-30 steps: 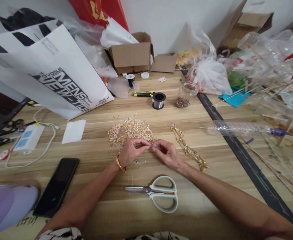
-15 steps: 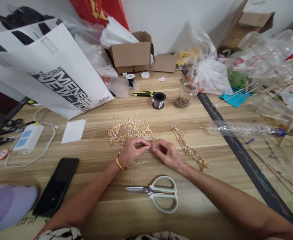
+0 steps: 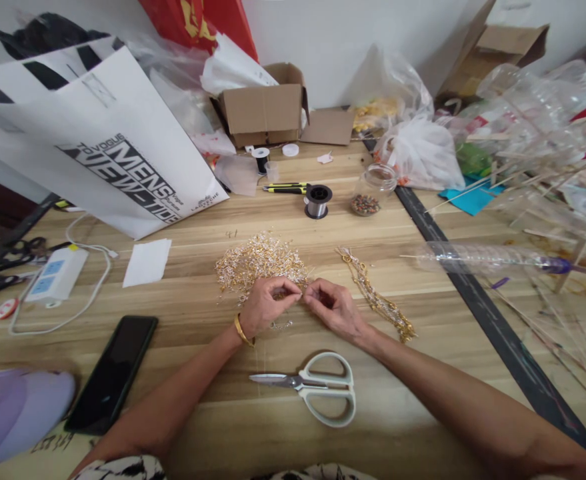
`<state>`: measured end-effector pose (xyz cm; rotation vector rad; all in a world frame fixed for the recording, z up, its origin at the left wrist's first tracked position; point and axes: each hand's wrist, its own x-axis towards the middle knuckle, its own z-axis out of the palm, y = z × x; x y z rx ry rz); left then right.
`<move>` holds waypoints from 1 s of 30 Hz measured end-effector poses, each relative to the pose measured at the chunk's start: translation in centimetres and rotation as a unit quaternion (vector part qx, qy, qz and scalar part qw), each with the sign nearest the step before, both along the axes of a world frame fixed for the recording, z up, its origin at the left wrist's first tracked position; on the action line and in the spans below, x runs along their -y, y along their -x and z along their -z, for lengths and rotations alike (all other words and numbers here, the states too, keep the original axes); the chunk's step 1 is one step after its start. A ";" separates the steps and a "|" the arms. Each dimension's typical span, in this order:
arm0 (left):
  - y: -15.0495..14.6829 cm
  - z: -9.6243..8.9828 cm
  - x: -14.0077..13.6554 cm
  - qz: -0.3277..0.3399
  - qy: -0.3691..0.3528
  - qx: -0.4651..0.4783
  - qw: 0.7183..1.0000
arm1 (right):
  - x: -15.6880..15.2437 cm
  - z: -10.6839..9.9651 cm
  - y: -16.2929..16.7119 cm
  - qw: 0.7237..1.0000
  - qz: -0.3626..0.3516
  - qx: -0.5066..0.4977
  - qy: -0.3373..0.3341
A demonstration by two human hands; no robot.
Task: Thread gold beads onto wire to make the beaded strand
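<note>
My left hand [image 3: 267, 303] is closed in a pinch, its fingertips almost meeting those of my right hand [image 3: 333, 307], which pinches too. Whatever lies between the fingertips is too small to make out. Just behind my left hand spreads a pile of small gold and silver beads or jewellery parts [image 3: 257, 261]. A short silver beaded piece [image 3: 281, 325] shows below my left fingers. Right of my right hand lies a bundle of gold and silver beaded strands [image 3: 377, 293]. Scissors with pale handles [image 3: 317, 387] rest on the table, nearer to me than both hands.
Behind the pile stand a wire spool [image 3: 317, 201], a yellow-black utility knife [image 3: 287, 188] and a jar of beads [image 3: 367, 197]. A phone [image 3: 115, 373] and a power strip [image 3: 57, 275] lie left. Clear plastic and thin sticks [image 3: 547, 160] crowd the right side.
My left hand has shifted very slightly to the right, and the silver beaded piece under it has moved a little the same way. Everything else looks unchanged.
</note>
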<state>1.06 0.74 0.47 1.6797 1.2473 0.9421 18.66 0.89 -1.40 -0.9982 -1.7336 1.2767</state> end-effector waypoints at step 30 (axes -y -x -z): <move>0.2 0.1 -0.2 -0.009 0.092 0.086 0.992 | 0.0 0.1 0.0 1.000 0.005 -0.009 0.003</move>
